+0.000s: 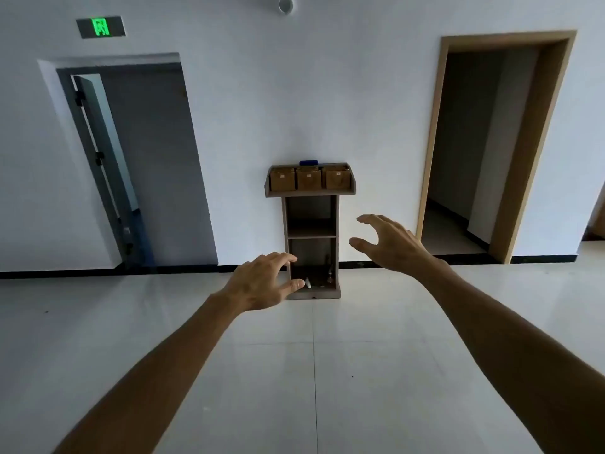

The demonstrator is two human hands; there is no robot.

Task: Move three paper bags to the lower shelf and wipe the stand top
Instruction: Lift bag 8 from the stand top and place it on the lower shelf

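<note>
We see a narrow grey-brown wooden stand [310,247] against the white wall [294,93], its sloped top tray rimmed by a low ledge. In that tray three brown paper bags sit side by side in a row: the left brown paper bag [282,179], the middle brown paper bag [308,180] and the right brown paper bag [336,178], each touching or just beside its neighbour. What the bags hold we cannot tell. Behind them, on the back edge of the top, lies a small blue object [308,162], partly hidden by the bags.

Below the top the stand has two open compartments. The upper shelf [311,228] shows nothing we can make out. The lower compartment [312,270] is dark and holds a small white item [307,283] near its front edge and some dim shapes at the right that we cannot identify.

Our left hand [265,283] is stretched forward in the air, fingers spread and lightly bent, holding nothing; in the view it overlaps the stand's lower left corner. Our right hand [389,242] is also raised and wide, fingers and thumb apart in a loose claw, holding nothing, to the right of the stand.

Both hands are well short of the stand, with pale tiled floor [311,371] between. A grey door [108,172] stands ajar at the left under a green exit sign [100,27]; a wood-framed doorway [491,142] opens at the right.
</note>
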